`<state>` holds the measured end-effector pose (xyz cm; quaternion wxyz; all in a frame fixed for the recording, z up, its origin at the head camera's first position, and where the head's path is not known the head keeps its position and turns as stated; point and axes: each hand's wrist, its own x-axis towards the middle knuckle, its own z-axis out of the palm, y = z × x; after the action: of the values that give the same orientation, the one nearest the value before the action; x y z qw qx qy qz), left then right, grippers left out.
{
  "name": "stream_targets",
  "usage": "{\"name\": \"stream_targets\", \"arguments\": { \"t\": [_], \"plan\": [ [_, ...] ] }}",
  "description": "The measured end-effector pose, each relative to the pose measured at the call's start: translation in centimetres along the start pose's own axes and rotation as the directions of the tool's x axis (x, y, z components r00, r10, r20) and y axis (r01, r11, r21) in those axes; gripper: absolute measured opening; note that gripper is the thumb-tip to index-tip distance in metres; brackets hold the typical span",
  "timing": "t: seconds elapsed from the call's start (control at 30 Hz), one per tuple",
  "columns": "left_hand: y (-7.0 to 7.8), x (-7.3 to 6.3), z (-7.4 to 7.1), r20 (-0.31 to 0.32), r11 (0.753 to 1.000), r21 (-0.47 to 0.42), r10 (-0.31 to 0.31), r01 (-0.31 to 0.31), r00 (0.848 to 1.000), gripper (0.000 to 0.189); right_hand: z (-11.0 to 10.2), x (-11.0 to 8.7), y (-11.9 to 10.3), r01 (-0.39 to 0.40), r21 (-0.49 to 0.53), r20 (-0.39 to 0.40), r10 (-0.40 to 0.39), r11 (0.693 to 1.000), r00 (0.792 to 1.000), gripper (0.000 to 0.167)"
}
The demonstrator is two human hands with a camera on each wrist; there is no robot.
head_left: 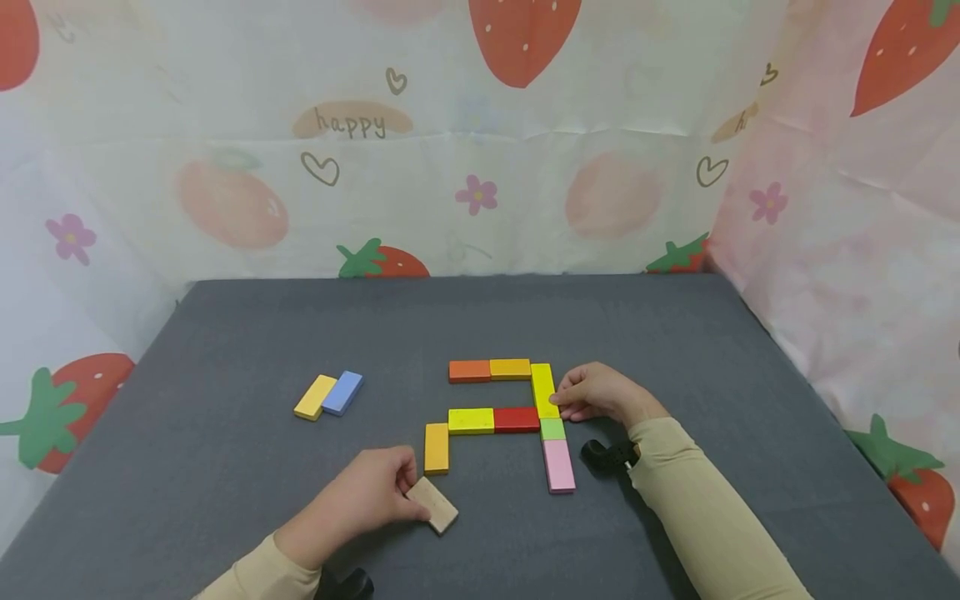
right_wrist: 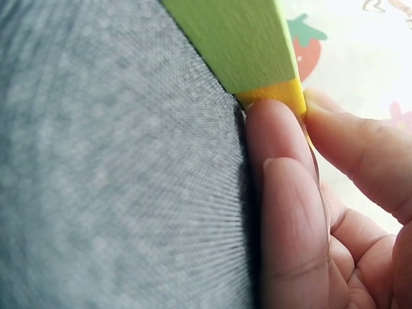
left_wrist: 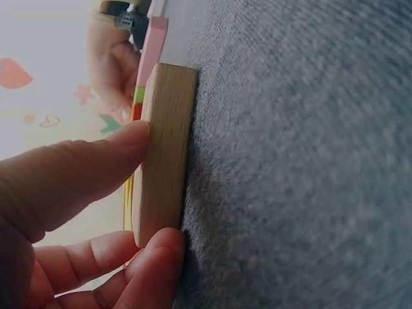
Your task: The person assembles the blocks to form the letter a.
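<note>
My left hand pinches a plain wooden block by its left end. In the left wrist view the thumb presses the top edge of this wooden block, fingertips at its lower end, and it lies on the cloth. My right hand holds the side of a long yellow block, with one digit over its top edge. In the right wrist view the fingertips partly hide that yellow block, beside a green block. The green block joins a pink block nearer me.
A red block, a lime-yellow block and an amber block run leftward. An orange block and a golden block form the far row. Left, a yellow-orange block touches a blue block on the grey cloth.
</note>
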<state>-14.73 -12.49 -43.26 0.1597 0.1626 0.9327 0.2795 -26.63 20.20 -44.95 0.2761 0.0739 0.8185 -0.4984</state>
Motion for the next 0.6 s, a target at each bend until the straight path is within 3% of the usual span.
{"name": "stream_targets", "arguments": {
  "t": [0.6],
  "plan": [
    [0.8,0.59,0.81,-0.037,1.0,0.025,-0.003,0.004,0.999,0.04,0.17,-0.35,-0.21,0.004,-0.001,-0.006,-0.004,1.0,1.0,0.018]
  ]
}}
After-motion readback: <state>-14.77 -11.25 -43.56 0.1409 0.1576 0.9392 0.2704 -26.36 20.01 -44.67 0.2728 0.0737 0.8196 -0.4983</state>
